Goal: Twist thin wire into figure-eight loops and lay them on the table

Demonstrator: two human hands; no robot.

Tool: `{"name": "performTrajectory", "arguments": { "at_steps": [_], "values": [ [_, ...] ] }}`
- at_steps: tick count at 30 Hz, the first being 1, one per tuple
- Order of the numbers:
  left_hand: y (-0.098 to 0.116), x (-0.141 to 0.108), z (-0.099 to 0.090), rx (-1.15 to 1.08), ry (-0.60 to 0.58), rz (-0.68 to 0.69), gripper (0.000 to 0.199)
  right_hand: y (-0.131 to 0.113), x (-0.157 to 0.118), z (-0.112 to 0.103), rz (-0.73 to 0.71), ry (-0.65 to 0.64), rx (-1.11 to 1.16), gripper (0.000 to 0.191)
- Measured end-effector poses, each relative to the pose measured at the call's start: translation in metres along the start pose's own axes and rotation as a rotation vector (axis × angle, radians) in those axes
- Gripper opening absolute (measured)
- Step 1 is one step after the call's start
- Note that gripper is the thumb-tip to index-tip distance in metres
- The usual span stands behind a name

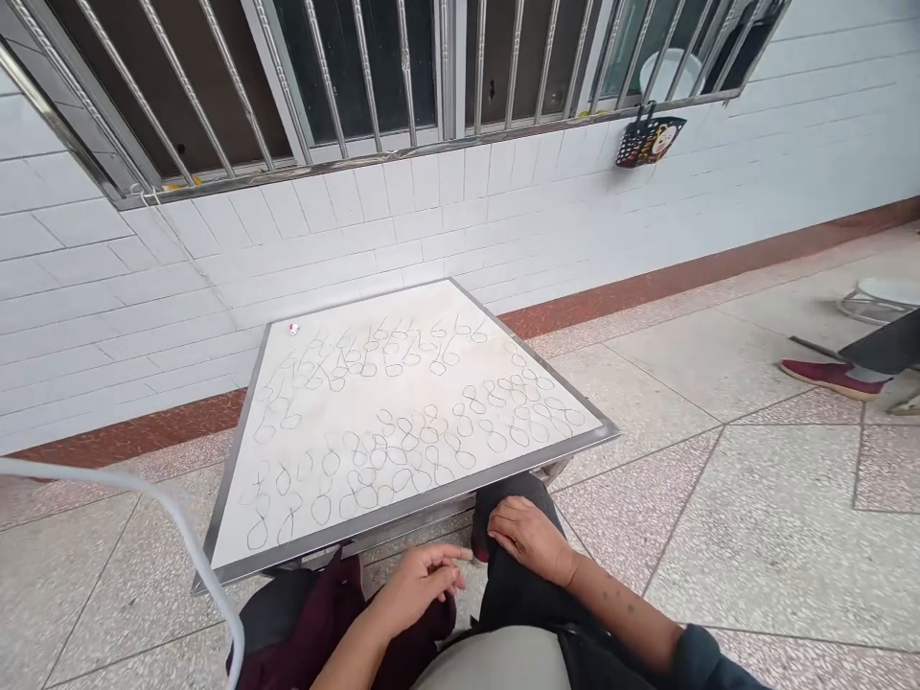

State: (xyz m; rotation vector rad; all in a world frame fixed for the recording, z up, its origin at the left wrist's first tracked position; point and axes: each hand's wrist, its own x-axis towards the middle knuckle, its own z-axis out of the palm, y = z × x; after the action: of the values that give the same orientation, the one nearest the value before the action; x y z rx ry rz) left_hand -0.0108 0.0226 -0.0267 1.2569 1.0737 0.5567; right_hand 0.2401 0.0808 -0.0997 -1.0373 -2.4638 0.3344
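My left hand (424, 581) hovers over my lap near the table's front edge, index finger stretched out and the other fingers loosely bent, with nothing visible in it. On the dark trouser leg over my knee lies my right hand (530, 539), its fingers resting flat and holding nothing I can see. In front of both hands stands a low square table (359, 402) with a white top and grey edging. Its top bears rows of handwritten looped figures like 6 and 8. A small red and white spot (293, 329) shows near the far left corner.
Behind the table runs a white tiled wall (402, 230) with barred windows. A dark dotted basket (647, 141) hangs from the bars. At the right, a person's leg and red shoe (834, 378) are near a round white stool (885, 292). A pale curved tube (172, 522) crosses the lower left.
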Motion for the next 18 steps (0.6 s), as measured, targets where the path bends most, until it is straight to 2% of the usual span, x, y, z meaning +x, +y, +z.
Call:
{"name": "performTrajectory", "arguments": {
  "at_steps": [1,4,7,9,11,13,15,18],
  "values": [
    [-0.014,0.005,0.006,-0.064,0.093,0.000,0.044,-0.001,-0.001,0.001,0.004,0.002,0.006,0.021],
    [-0.044,0.011,0.012,-0.102,0.177,-0.035,0.043,-0.007,-0.003,0.003,0.010,0.008,0.063,0.021],
    [-0.049,0.008,0.004,-0.108,0.243,-0.008,0.041,-0.016,0.003,-0.003,0.040,0.079,0.237,0.022],
    [-0.043,0.003,-0.004,-0.107,0.269,0.023,0.040,-0.020,0.020,-0.014,0.091,0.179,0.343,0.022],
    [-0.036,-0.002,-0.009,-0.099,0.283,0.057,0.038,-0.017,0.052,-0.029,0.153,0.280,0.361,0.021],
    [-0.030,-0.005,-0.011,-0.081,0.305,0.095,0.038,-0.005,0.095,-0.046,0.257,0.331,0.331,0.021],
    [-0.027,-0.008,-0.012,-0.064,0.331,0.125,0.037,0.015,0.144,-0.060,0.389,0.269,0.260,0.021],
    [-0.024,-0.010,-0.014,-0.052,0.357,0.151,0.036,0.050,0.211,-0.069,0.478,0.245,0.203,0.023]
  ]
}}
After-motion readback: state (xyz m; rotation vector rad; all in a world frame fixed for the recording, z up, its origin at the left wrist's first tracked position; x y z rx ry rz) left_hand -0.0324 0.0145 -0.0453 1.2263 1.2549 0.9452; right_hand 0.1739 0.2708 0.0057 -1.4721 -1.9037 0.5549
